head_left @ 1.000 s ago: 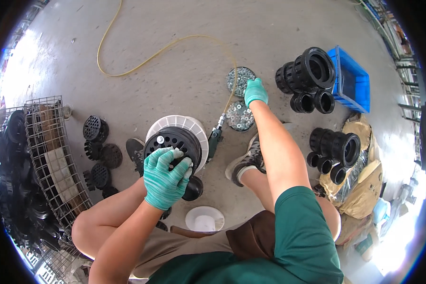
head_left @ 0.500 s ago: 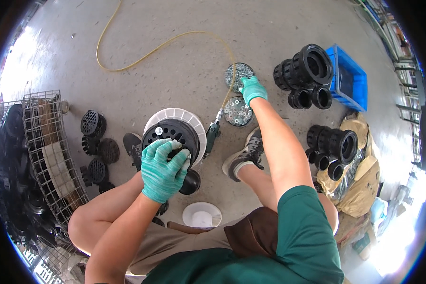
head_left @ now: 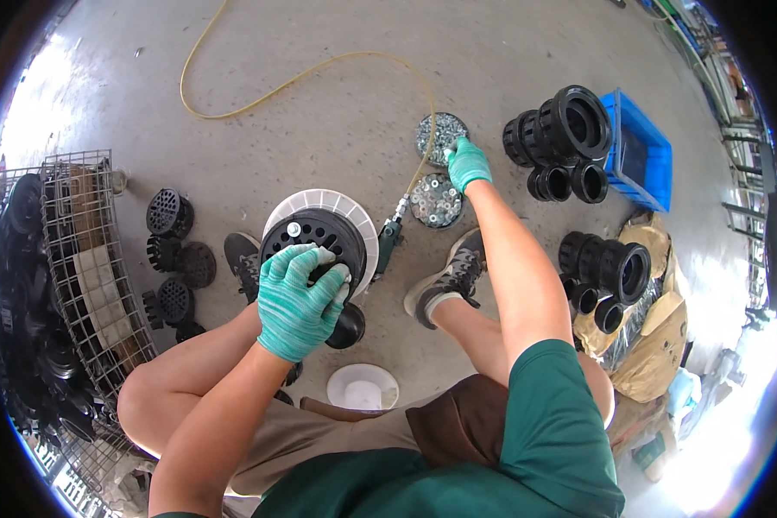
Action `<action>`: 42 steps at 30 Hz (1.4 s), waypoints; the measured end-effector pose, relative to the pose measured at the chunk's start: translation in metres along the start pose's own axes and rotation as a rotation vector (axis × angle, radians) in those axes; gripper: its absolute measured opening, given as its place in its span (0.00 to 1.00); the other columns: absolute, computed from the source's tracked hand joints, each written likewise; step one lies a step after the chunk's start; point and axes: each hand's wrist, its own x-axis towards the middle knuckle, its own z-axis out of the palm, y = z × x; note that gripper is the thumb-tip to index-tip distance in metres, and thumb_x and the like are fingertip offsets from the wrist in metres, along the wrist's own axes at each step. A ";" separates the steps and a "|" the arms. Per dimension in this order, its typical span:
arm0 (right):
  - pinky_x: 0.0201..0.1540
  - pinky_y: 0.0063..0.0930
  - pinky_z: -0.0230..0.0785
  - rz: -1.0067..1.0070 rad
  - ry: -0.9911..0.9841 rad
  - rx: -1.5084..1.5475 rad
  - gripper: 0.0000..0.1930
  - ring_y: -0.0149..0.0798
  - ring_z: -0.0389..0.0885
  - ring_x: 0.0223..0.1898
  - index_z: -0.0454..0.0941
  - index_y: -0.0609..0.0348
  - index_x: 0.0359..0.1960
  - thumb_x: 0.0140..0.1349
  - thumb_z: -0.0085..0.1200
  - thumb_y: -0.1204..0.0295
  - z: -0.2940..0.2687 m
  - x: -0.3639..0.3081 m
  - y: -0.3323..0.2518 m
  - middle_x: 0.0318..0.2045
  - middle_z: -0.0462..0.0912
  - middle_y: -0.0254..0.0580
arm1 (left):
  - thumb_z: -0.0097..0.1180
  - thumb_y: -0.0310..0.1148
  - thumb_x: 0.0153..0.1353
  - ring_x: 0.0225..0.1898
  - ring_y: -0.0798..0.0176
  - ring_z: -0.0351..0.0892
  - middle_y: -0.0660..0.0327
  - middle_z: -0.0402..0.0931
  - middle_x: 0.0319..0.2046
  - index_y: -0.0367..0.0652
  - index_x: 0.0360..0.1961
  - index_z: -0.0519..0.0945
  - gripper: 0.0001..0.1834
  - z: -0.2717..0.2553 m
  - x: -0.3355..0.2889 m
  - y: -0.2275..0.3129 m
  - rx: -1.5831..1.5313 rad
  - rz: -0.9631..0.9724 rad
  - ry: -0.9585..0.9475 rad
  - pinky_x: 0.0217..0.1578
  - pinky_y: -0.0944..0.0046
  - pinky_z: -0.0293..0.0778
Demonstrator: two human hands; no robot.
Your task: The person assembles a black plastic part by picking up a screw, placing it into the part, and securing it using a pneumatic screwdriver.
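Note:
In a green glove, my left hand (head_left: 300, 302) is closed, fingers bent together over a round black plastic part with holes (head_left: 337, 237). What its fingertips pinch is hidden. A silvery bolt (head_left: 294, 230) stands up near the part's far edge. The part rests above a white slotted round rim (head_left: 367, 216). My gloved right hand (head_left: 469, 165) is closed at the near right edge of a round dish of small metal fasteners (head_left: 440, 131); anything in its fingers cannot be made out. Just nearer lies a second dish of nuts and washers (head_left: 437, 204).
An air tool (head_left: 389, 244) on a yellow hose (head_left: 354, 56) lies right of the white rim. Black ribbed parts (head_left: 570, 125) stand beside a blue crate (head_left: 660, 164), with more nearer (head_left: 617, 266). At left are perforated black parts (head_left: 170, 213) and a wire cage (head_left: 95, 285).
My right hand has drawn back slightly from the dish of small fasteners, toward me and to the right. My left hand stays on the black part. The whole view has shifted a little.

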 end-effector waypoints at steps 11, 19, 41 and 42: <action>0.53 0.48 0.77 -0.116 -0.215 -0.209 0.15 0.56 0.83 0.50 0.83 0.53 0.49 0.60 0.64 0.66 0.009 0.020 -0.003 0.49 0.84 0.52 | 0.69 0.32 0.49 0.51 0.48 0.76 0.61 0.77 0.47 0.50 0.41 0.85 0.15 0.002 -0.002 0.000 0.013 0.001 -0.006 0.51 0.49 0.73; 0.49 0.46 0.75 -0.040 0.082 0.155 0.11 0.56 0.84 0.45 0.84 0.53 0.44 0.59 0.59 0.73 0.017 0.020 0.023 0.43 0.85 0.57 | 0.68 0.31 0.50 0.50 0.48 0.76 0.60 0.77 0.47 0.50 0.41 0.84 0.15 0.002 0.000 0.001 0.020 0.017 -0.011 0.51 0.49 0.73; 0.64 0.44 0.70 -0.268 -0.408 -0.336 0.21 0.54 0.80 0.57 0.81 0.57 0.56 0.64 0.57 0.62 0.074 -0.064 0.013 0.57 0.80 0.55 | 0.68 0.31 0.50 0.51 0.49 0.77 0.60 0.77 0.47 0.49 0.42 0.85 0.16 0.003 0.000 -0.002 0.015 0.050 0.027 0.50 0.49 0.72; 0.64 0.44 0.70 -0.257 -0.393 -0.311 0.20 0.54 0.80 0.57 0.81 0.56 0.56 0.65 0.55 0.63 0.075 -0.064 0.012 0.57 0.80 0.55 | 0.68 0.31 0.50 0.51 0.49 0.77 0.61 0.77 0.47 0.49 0.42 0.85 0.16 0.003 -0.001 -0.001 0.010 0.046 0.026 0.50 0.50 0.72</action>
